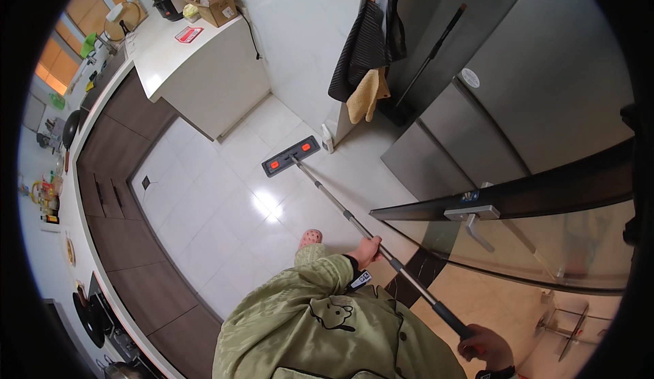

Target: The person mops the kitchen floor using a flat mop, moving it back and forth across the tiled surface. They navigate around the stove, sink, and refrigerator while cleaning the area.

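Observation:
A flat mop [337, 205] slants across the view, its long silver and dark handle running from the lower right up to the floor. Its grey rectangular head with two orange patches [291, 156] lies on the white tiles, beyond the pink clog on my foot [311, 237]. My left hand [368, 253] is closed around the middle of the handle. Lower right, my right hand [485, 346] wraps the dark grip at the handle's top end. A white bottle [327, 139] stands on the floor just right of the mop head.
Right of me are a glass door with a lever handle [473, 219] and a grey refrigerator [538, 86]. Brown cabinets [122, 236] line the left under a white counter [160, 59]. Cloths [368, 52] hang by a broom [432, 52]. A small dark square [146, 182] lies near the cabinets.

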{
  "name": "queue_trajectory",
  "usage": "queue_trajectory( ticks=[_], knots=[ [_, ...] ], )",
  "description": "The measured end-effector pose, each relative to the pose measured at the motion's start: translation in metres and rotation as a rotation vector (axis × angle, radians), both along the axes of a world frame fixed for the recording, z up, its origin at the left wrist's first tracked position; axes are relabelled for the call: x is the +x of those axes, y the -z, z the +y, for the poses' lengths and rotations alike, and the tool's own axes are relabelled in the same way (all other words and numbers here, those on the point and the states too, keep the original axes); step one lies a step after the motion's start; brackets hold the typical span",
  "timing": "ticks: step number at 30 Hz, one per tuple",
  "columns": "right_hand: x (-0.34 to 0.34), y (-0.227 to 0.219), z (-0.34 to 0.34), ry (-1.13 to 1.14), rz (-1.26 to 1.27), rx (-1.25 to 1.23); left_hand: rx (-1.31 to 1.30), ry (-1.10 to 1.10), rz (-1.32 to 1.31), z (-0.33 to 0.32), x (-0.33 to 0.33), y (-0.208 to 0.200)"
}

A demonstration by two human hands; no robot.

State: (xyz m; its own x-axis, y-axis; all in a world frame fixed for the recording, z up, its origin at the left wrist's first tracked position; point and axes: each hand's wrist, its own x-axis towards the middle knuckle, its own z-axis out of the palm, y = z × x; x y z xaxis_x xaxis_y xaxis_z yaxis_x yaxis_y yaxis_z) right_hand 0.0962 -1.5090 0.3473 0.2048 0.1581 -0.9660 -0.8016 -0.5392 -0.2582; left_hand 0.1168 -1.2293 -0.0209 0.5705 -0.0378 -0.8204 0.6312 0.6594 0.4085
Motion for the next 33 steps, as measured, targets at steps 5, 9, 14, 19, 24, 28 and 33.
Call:
queue_trajectory(
  ticks=[5,9,14,19,24,28,33],
  knots=[
    [0.008,0.009,0.040,0.149,0.090,0.010,0.011,-0.085,-0.032,0.038,0.007,0.008],
    [0.043,0.019,0.122,0.041,0.057,0.084,0.014,-0.176,-0.017,0.113,0.047,0.026],
    [0.087,0.023,0.235,0.037,0.064,0.155,0.073,-0.165,0.006,0.228,0.088,0.043],
    [0.113,0.040,0.336,-0.009,0.053,0.212,0.151,-0.174,0.037,0.332,0.116,0.057],
    [0.119,0.054,0.372,-0.056,0.033,0.206,0.168,-0.107,0.068,0.392,0.124,0.070],
    [0.096,0.064,0.366,-0.052,0.013,0.227,0.229,-0.108,0.101,0.385,0.109,0.072],
    [0.025,0.087,0.347,-0.134,-0.032,0.135,0.393,0.172,0.253,0.378,0.072,0.095]
  ],
)
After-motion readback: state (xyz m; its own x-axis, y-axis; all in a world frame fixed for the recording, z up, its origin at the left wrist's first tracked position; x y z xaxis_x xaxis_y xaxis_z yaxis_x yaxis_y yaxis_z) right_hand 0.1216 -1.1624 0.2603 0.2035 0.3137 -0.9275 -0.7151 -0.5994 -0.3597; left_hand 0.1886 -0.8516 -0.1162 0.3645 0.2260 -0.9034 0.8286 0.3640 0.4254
